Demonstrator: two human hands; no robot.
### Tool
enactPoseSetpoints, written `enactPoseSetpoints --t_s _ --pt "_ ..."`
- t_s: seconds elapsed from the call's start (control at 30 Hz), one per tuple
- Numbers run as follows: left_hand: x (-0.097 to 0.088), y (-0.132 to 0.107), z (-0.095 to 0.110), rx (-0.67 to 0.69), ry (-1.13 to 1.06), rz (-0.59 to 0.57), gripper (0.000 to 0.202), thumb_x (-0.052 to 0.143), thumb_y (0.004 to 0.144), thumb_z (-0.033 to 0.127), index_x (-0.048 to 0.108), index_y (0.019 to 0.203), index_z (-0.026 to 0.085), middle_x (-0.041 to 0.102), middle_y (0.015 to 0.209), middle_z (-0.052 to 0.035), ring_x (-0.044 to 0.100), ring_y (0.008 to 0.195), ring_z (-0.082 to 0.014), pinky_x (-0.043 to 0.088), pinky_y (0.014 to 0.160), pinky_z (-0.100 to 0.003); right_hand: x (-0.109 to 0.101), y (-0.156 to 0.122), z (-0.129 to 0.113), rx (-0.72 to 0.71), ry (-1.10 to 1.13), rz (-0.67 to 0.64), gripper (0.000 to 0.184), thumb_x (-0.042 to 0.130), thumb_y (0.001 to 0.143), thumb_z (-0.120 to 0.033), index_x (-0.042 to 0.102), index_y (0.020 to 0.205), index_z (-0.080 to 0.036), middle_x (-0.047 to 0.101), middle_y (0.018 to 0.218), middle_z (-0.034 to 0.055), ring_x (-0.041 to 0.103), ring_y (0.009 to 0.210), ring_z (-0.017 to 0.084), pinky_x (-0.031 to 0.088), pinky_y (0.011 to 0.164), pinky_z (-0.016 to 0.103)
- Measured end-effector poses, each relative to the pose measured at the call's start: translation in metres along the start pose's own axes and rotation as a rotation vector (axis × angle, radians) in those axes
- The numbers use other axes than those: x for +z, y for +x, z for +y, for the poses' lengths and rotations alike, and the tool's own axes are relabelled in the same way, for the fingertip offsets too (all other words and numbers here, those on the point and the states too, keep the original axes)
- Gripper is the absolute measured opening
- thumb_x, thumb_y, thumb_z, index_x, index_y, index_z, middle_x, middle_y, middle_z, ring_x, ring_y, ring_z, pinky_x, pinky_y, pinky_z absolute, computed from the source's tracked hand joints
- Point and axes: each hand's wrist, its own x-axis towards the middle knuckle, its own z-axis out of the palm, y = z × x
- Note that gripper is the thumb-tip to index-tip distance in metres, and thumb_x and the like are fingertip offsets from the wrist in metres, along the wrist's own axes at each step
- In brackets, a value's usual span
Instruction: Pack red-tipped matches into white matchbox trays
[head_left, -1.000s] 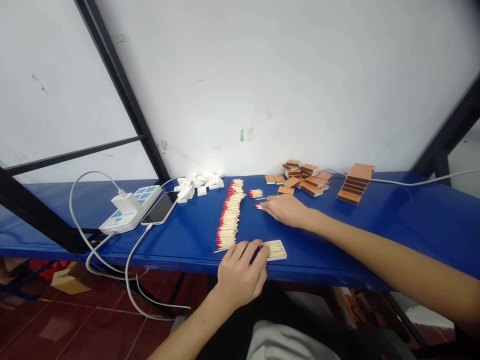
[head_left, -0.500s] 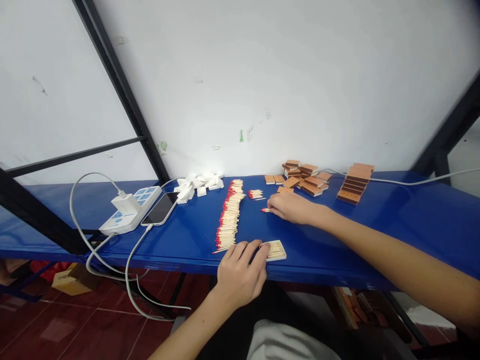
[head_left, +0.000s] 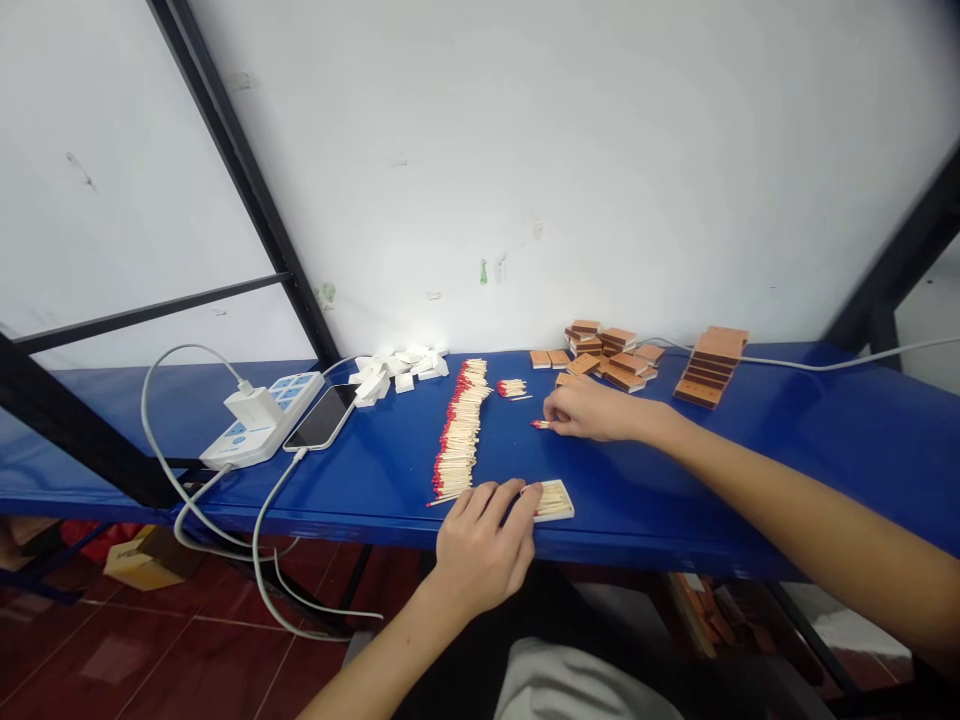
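Observation:
A white matchbox tray with several matches inside lies near the front edge of the blue tabletop. My left hand grips its left end, the fingers curled and covering that part. Further back and to the right, my right hand pinches a few matches, their red heads sticking out to the left just over the tabletop. A long row of red-headed matches lies to the left of both hands. Behind the right hand's fingertips sits a small bunch of matches.
Orange-brown matchboxes are piled at the back, with a leaning stack of matchboxes to their right. White trays lie heaped back left. Beside them are a phone, a power strip and loose cables. Black metal posts stand at both sides.
My right hand has shifted slightly to the right with the pinched matches. My left hand stays on the matchbox tray.

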Motion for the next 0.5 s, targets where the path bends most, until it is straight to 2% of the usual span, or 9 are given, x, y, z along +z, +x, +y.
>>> enactPoseSetpoints --t_s 0.13,0.27,0.43,0.5 --pt "-0.0001 -0.0002 0.0001 0.001 0.010 -0.011 0.034 0.047 0.095 0.021 0.063 0.124 0.016 0.070 0.118 -0.0080 0.060 0.096 -0.0231 0.048 0.082 -0.037 0.0031 0.0005 0.0048 -0.002 0.064 -0.026 0.017 0.058 0.092 -0.027 0.072 0.090 -0.017 0.071 0.082 0.0075 0.061 0.069 0.018 0.039 0.061 0.027" --pt "-0.0005 -0.0006 0.0002 0.003 0.013 -0.014 0.033 0.048 0.094 0.021 0.064 0.123 0.016 0.070 0.118 -0.0081 0.060 0.095 -0.0230 0.049 0.082 -0.037 0.0024 -0.0007 0.0038 -0.005 0.101 -0.009 0.015 0.059 0.091 -0.026 0.071 0.091 -0.017 0.071 0.085 0.0093 0.064 0.075 0.020 0.042 0.066 0.028" --pt "-0.0002 -0.0012 0.0000 0.004 0.013 -0.019 0.033 0.048 0.094 0.021 0.064 0.122 0.017 0.070 0.118 -0.0081 0.060 0.096 -0.0233 0.048 0.083 -0.037 0.0009 -0.0025 0.0004 0.036 0.145 -0.040 0.020 0.055 0.095 -0.027 0.070 0.087 -0.016 0.068 0.065 0.0045 0.057 0.046 0.014 0.042 0.056 0.027" --pt "0.0004 -0.0011 -0.0002 0.003 0.015 -0.019 0.032 0.048 0.094 0.021 0.065 0.120 0.017 0.070 0.118 -0.0079 0.060 0.095 -0.0235 0.048 0.082 -0.037 0.0013 -0.0014 0.0006 0.039 0.141 -0.036 0.018 0.057 0.093 -0.026 0.071 0.087 -0.016 0.069 0.067 0.0055 0.059 0.048 0.015 0.042 0.056 0.027"
